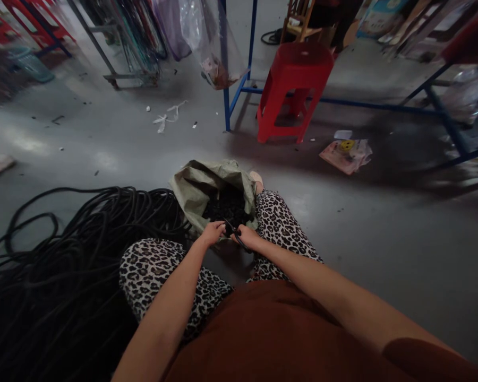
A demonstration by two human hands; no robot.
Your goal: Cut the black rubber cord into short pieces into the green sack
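My right hand (pixel 247 236) is closed around a pair of dark-handled scissors (pixel 242 244), whose blades point up and left toward my other hand. My left hand (pixel 213 233) is pinched shut just beside the blades, on a small black piece that is too small and dark to make out well. Both hands are over the near rim of an open olive-green woven sack (pixel 189 185) between my knees. Inside it lies a heap of small black pieces (pixel 227 204).
A large pile of black cord or tubing (pixel 83 228) lies on the floor to my left. Ahead stand a red plastic stool (pixel 300 69) and a blue metal frame (pixel 225 101) with a clear plastic bag (pixel 219 58) hanging from it. A crumpled packet (pixel 346 155) lies at right.
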